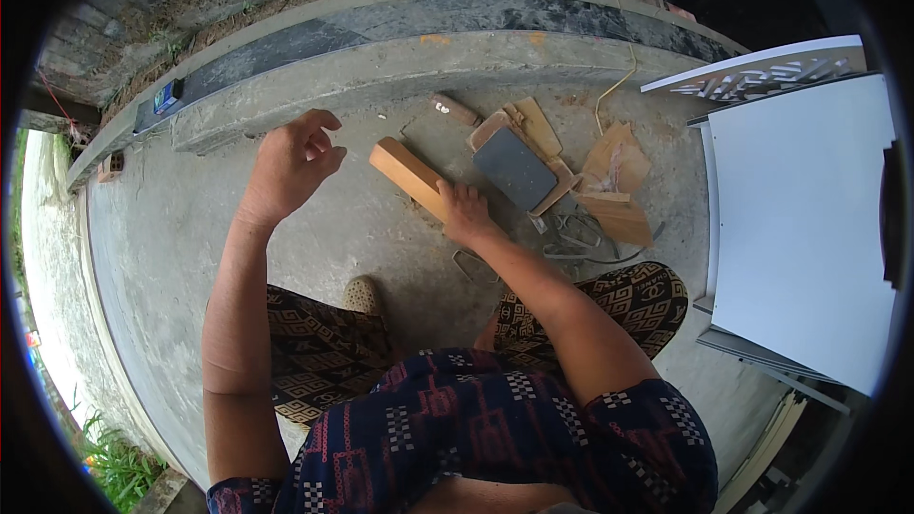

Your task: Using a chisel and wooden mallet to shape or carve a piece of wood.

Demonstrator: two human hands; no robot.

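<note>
A long orange-brown wooden block (405, 171) with bevelled edges lies slantwise on the concrete floor in front of me. My right hand (466, 213) grips its near right end, fingers bent over the top and side. Up and to the left of the block, my left hand (297, 157) is raised above the floor. Its fingers are curled but apart from the thumb, and I see nothing between them. Just right of the block is a dark grey flat panel (515, 169) with rounded corners, lying on brown board pieces (539, 127).
A reddish-brown cylindrical piece (457, 109) lies beyond the block. Torn brown sheets (614, 162) and a tangle of grey strap (581, 233) are on the right. A low concrete ledge (400, 71) crosses the far side. A large white panel (800, 228) stands at the right.
</note>
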